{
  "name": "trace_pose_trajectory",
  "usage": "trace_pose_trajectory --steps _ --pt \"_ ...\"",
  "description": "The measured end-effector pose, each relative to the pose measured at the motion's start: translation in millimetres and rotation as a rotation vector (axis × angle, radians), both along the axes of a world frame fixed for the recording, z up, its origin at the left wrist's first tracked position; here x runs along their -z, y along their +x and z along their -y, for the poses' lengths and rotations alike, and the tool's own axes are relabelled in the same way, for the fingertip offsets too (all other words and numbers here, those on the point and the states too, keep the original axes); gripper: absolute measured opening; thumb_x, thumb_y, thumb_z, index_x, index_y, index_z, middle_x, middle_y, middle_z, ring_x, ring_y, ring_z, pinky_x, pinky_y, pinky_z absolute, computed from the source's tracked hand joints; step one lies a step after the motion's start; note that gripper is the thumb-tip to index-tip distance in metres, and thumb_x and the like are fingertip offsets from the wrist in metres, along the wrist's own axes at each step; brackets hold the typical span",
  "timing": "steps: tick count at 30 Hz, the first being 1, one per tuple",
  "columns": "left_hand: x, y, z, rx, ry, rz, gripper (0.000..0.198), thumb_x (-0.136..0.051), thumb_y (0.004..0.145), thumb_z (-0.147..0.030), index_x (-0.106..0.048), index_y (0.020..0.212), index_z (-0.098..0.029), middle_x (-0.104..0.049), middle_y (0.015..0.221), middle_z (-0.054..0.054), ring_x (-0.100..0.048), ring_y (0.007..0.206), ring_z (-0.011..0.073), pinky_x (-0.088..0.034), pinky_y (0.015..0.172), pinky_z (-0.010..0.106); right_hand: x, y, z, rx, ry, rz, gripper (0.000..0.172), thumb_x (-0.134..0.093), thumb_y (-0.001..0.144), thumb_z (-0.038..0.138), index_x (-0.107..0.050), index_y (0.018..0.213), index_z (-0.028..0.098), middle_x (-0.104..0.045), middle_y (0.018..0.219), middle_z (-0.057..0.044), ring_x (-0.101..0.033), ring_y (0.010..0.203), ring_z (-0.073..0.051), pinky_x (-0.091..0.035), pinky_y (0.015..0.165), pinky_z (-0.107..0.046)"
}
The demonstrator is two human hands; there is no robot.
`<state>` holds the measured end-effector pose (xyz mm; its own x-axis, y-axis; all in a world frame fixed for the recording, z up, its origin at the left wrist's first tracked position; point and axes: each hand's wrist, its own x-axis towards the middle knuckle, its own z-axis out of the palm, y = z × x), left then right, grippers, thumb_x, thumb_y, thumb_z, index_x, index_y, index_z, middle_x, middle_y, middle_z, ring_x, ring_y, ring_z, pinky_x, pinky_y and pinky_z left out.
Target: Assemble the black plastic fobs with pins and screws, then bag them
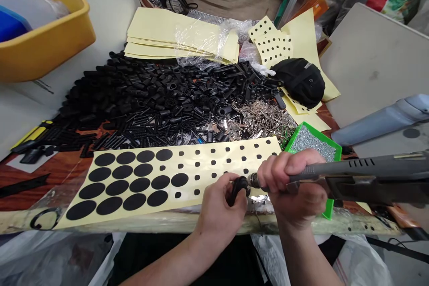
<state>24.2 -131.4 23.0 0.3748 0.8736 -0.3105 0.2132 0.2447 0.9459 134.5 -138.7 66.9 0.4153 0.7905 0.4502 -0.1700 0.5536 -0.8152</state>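
Observation:
My left hand [219, 208] is closed around a small black plastic part [238, 187] at the near table edge. My right hand [291, 187] grips a grey electric screwdriver [365, 178], whose tip presses against that black part. Both hands hover over a yellow backing sheet [214, 161] carrying round black stickers, large ones on its left and small dots on its right.
A big heap of black plastic parts [150, 103] fills the table's middle, with silvery metal pieces [261, 120] beside it. A green tray of screws [313, 140] sits right. Yellow sheets [161, 31], a black pouch [300, 80] and a yellow bin [50, 40] lie farther back.

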Motion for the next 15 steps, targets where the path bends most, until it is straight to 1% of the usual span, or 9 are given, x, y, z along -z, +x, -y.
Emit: trace_pose_trajectory --steps 3,5,7,10,13,15 --pt "-0.8 0.0 -0.6 0.012 0.067 -0.055 0.015 -0.057 0.071 -0.023 -0.062 0.083 -0.015 -0.055 0.056 -0.002 -0.051 0.050 0.0128 -0.038 0.049 0.023 0.9 -0.7 -1.7 0.008 -0.004 -0.016 0.028 -0.069 0.076 0.043 -0.050 0.073 0.023 -0.038 0.050 0.010 -0.035 0.038 -0.007 -0.036 0.038 -0.019" --pt "0.2 -0.6 -0.7 0.013 0.113 -0.093 0.018 -0.055 0.072 -0.023 -0.063 0.086 -0.015 -0.057 0.058 0.000 -0.053 0.051 0.0140 -0.040 0.051 0.024 0.8 -1.5 -2.6 0.040 -0.013 -0.044 0.029 -0.070 0.076 0.043 -0.049 0.073 0.023 -0.038 0.050 0.011 -0.034 0.038 -0.006 -0.036 0.039 -0.019" --pt "2.5 -1.4 0.0 -0.001 0.174 -0.120 0.020 -0.055 0.073 -0.023 -0.064 0.090 -0.015 -0.060 0.060 0.001 -0.056 0.053 0.0155 -0.042 0.053 0.025 1.0 -2.7 -3.4 0.097 -0.029 -0.076 0.035 -0.072 0.072 0.049 -0.048 0.072 0.023 -0.038 0.050 0.011 -0.034 0.038 -0.005 -0.036 0.039 -0.019" --pt "6.1 -2.6 1.6 -0.016 0.262 -0.150 0.021 -0.057 0.073 -0.022 -0.065 0.091 -0.017 -0.062 0.062 0.001 -0.058 0.054 0.0167 -0.043 0.055 0.027 2.8 -4.9 -4.4 0.186 -0.065 -0.100 0.047 -0.075 0.063 0.060 -0.047 0.071 0.023 -0.040 0.050 0.011 -0.035 0.037 -0.005 -0.035 0.038 -0.019" --pt "7.6 -4.0 1.1 -0.010 0.295 -0.161 0.021 -0.057 0.073 -0.021 -0.066 0.092 -0.018 -0.060 0.060 0.000 -0.055 0.052 0.0159 -0.041 0.054 0.027 4.4 -6.2 -5.4 0.230 -0.070 -0.107 0.050 -0.075 0.059 0.063 -0.048 0.072 0.023 -0.041 0.051 0.011 -0.037 0.038 -0.006 -0.035 0.039 -0.019" --pt "7.1 -5.3 -1.2 0.006 0.265 -0.132 0.022 -0.058 0.072 -0.021 -0.066 0.092 -0.017 -0.057 0.058 -0.001 -0.053 0.052 0.0148 -0.040 0.053 0.026 2.7 -5.0 -6.3 0.205 -0.074 -0.111 0.052 -0.075 0.057 0.066 -0.049 0.073 0.023 -0.042 0.052 0.011 -0.038 0.039 -0.006 -0.036 0.040 -0.020"
